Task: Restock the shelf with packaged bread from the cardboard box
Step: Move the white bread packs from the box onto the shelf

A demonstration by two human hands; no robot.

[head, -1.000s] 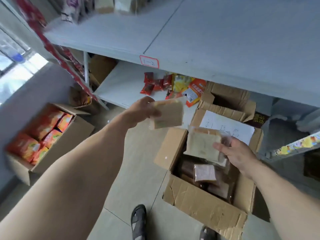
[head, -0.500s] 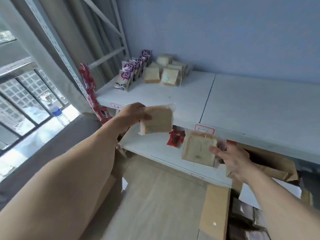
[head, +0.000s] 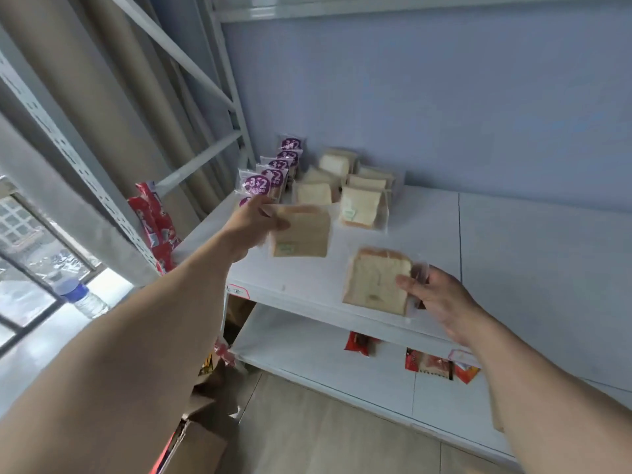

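White metal shelf against a pale blue wall. Your left hand pinches a wrapped bread pack over the shelf's left part; your right hand grips another pack w/ thumb on its face, above the front edge. More bread packs & purple-label packs sit at the back-left corner. Window at left.
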